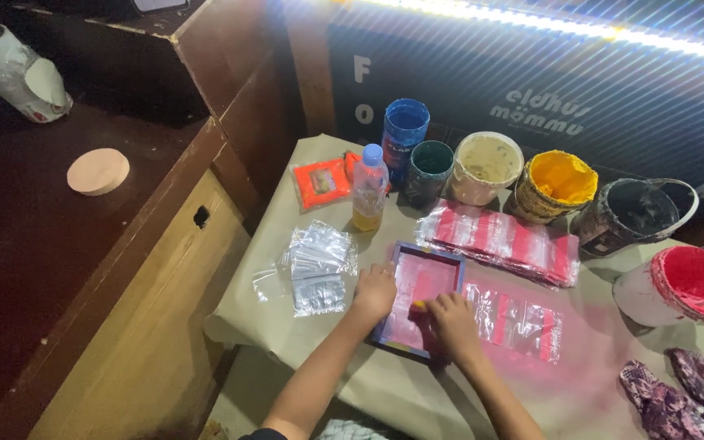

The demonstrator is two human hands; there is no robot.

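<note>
Pink-stained frame [417, 297]: left hand [375, 292] pressed flat on it, right hand [452, 322] pinching yellow scraper [419, 307]; six paint tubs [554, 186] behind.

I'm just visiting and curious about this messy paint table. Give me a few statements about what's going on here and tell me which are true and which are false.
1. The left hand rests on the edge of the small blue-framed printing screen stained pink. True.
2. The right hand lies on a heap of cloth. False: it presses on the screen, with something small and yellow at its fingertips.
3. The open tub of yellow paint stands in the row at the back of the table. True.
4. The clear plastic bottle with a blue cap lies on its side. False: it stands upright.
5. A stack of clear plastic bags lies left of the screen. True.
</note>
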